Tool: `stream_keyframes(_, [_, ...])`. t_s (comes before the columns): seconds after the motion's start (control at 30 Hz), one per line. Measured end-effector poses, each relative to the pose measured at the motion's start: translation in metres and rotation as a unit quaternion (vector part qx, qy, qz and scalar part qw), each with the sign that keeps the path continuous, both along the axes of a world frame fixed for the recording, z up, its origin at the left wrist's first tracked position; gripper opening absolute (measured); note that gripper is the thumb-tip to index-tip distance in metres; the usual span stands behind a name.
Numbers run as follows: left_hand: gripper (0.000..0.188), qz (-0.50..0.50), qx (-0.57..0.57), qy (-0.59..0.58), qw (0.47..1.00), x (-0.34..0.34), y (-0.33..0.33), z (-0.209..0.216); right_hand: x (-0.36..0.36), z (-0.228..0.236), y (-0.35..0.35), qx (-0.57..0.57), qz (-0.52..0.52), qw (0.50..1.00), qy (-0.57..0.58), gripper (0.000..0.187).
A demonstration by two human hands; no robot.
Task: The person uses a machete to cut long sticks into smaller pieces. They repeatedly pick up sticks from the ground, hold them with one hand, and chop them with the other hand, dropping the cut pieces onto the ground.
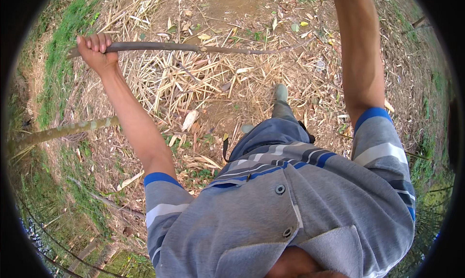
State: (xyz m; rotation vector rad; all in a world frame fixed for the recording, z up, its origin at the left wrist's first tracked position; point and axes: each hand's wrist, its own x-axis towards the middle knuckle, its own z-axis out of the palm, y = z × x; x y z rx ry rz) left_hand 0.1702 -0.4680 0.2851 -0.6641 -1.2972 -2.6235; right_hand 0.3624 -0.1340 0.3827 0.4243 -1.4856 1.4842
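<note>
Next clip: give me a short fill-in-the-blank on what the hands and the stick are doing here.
1. The left hand is closed around one end of a long thin ____.
2. The right arm reaches up past the ____ edge of the picture, so its hand is hidden.
3. The ground is strewn with dry ____ and fallen leaves.
4. The person wears a grey polo shirt with ____ sleeve bands.

Missing words: stick; top; straw; blue

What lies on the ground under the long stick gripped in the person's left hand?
Under the stick, held by the left hand, lie dry straw and leaves on bare soil. The right hand is out of frame.
</note>
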Motion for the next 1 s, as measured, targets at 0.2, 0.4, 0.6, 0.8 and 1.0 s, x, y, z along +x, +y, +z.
stream_keyframes(0.2, [0.035, -0.005, -0.042, 0.022, 0.999, -0.012, 0.056, 0.048, 0.032, -0.277, 0.018, 0.159, -0.123, 0.852, -0.484, 0.029])
stream_keyframes(0.4, [0.039, -0.177, -0.043, 0.053, 0.982, -0.024, 0.078, 0.066, 0.05, -0.331, 0.045, -0.05, 0.103, 0.761, -0.639, 0.021])
stream_keyframes(0.6, [0.036, -0.27, -0.068, 0.157, 0.948, 0.0, 0.145, 0.161, 0.005, -0.206, 0.139, -0.101, 0.11, 0.835, -0.529, 0.021])
stream_keyframes(0.8, [0.041, 0.0, -0.145, 0.117, 0.982, -0.026, 0.199, 0.071, -0.032, -0.167, 0.208, -0.097, 0.094, 0.873, -0.469, 0.026])
stream_keyframes(1.0, [0.039, 0.069, -0.122, 0.044, 0.989, -0.037, 0.218, 0.042, -0.067, -0.109, 0.27, -0.069, 0.023, 0.959, -0.275, 0.018])
